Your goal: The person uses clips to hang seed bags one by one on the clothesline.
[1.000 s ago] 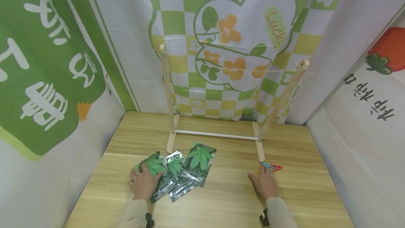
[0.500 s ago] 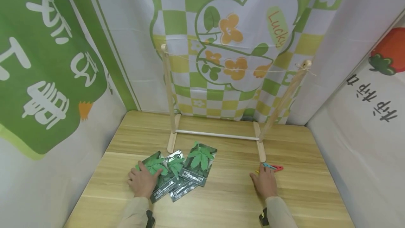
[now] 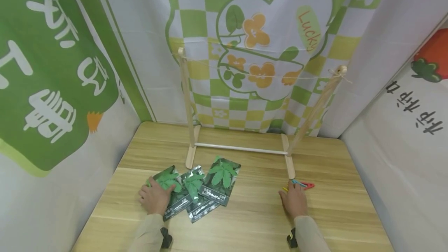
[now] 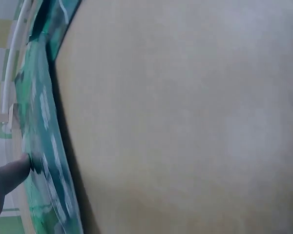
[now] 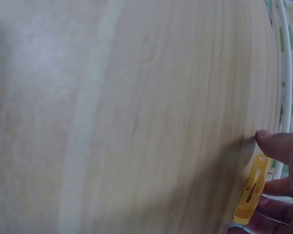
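Note:
Several dark green packets printed with leaf pictures overlap on the table. My left hand (image 3: pixel 154 198) holds the leftmost packet (image 3: pixel 179 204), thumb on its face and fingers over its left side; in the left wrist view the thumb (image 4: pixel 12 174) meets the bowed packet (image 4: pixel 46 131). Beside it lie a middle packet (image 3: pixel 193 186) and a right packet (image 3: pixel 221 180). My right hand (image 3: pixel 295 200) reaches over the small clothespins: a blue one (image 3: pixel 298 183), a red one (image 3: pixel 309 185) and a yellow one (image 5: pixel 250 191). Its fingers touch the yellow clothespin, the thumb standing apart.
Behind the packets stands a wooden frame, its left post (image 3: pixel 187 100) and right post (image 3: pixel 315 114) joined by a white rod (image 3: pixel 241 148) low down and a string (image 3: pixel 259 76) on top. A checked curtain (image 3: pixel 252 112) hangs behind the wood-grain table (image 3: pixel 252 221).
My left hand has shifted a little left, and the leftmost packet has slid left with it, spreading from the middle one. The right hand stays by the clothespins.

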Tool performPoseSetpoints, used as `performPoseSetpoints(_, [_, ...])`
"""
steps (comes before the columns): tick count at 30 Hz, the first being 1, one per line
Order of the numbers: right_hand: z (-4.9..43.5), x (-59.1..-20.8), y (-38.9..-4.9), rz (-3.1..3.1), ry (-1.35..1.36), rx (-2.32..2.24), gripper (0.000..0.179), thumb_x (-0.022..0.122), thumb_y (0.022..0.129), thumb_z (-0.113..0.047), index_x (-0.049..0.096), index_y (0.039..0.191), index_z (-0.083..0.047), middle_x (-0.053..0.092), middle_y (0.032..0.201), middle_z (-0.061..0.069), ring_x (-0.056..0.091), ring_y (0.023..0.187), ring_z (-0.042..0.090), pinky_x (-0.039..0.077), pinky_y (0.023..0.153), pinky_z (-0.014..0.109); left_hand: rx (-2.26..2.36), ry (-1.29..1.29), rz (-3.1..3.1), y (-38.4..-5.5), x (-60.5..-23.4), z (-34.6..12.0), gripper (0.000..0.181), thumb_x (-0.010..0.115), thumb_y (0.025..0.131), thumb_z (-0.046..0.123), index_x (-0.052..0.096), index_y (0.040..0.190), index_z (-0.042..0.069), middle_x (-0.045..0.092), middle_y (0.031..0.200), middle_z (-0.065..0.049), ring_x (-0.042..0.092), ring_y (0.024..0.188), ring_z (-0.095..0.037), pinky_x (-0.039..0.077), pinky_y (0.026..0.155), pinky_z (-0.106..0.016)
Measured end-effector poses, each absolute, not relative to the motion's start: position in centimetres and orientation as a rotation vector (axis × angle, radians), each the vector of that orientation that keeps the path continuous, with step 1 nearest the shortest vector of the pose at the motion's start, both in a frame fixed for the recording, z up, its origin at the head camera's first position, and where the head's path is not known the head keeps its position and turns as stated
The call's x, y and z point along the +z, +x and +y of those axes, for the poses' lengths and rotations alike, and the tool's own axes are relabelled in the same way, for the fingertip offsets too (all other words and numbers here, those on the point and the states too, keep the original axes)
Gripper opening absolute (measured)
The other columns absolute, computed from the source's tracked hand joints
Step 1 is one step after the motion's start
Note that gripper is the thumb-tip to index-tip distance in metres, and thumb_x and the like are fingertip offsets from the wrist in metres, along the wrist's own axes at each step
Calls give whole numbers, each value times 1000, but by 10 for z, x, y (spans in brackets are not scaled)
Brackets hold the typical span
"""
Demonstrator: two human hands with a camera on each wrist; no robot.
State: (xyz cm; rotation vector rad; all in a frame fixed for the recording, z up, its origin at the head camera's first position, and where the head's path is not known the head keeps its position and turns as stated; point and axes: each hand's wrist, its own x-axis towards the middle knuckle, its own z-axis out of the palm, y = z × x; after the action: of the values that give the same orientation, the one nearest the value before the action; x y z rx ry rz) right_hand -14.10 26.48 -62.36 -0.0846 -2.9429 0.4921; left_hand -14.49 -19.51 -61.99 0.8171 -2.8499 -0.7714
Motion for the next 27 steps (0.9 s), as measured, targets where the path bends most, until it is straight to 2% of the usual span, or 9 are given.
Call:
performPoseSetpoints(6, [265, -619, -141, -2979, -125, 513, 51, 72, 87, -26, 57, 117, 13, 57, 101, 26, 54, 96, 42, 49, 80, 54, -851, 823, -2816, -148, -617, -192, 94, 73, 84, 38, 22, 146, -11, 36, 127, -47, 36, 112, -55, 36, 89, -64])
performPoseSetpoints(13, [266, -618, -141, -3009, -154, 503, 46, 71, 88, -26, 59, 111, 13, 57, 100, 25, 55, 95, 40, 49, 81, 52, -754, 953, -2850, -152, -620, -193, 107, 65, 83, 61, 17, 146, -11, 36, 124, -48, 39, 113, -58, 37, 91, -73])
performPoseSetpoints(18, [266, -617, -140, -3043, -170, 512, 46, 69, 90, -26, 60, 110, 14, 57, 100, 25, 55, 95, 39, 49, 81, 52, -708, 916, -2867, -150, -622, -190, 110, 69, 81, 59, 17, 147, -12, 38, 123, -48, 41, 112, -57, 39, 90, -69])
performPoseSetpoints(23, [267, -618, -141, -3032, -166, 510, 45, 70, 89, -26, 60, 109, 14, 57, 100, 26, 55, 94, 39, 50, 79, 52, -764, 930, -2807, -154, -621, -186, 104, 77, 77, 51, 26, 143, -12, 43, 117, -45, 43, 105, -52, 39, 88, -61])
performPoseSetpoints(27, [267, -619, -141, -3024, -152, 516, 44, 70, 89, -26, 61, 106, 13, 58, 99, 26, 55, 94, 40, 50, 80, 53, -804, 975, -2779, -158, -619, -186, 100, 82, 74, 45, 31, 138, -12, 44, 116, -43, 44, 104, -51, 38, 89, -61])
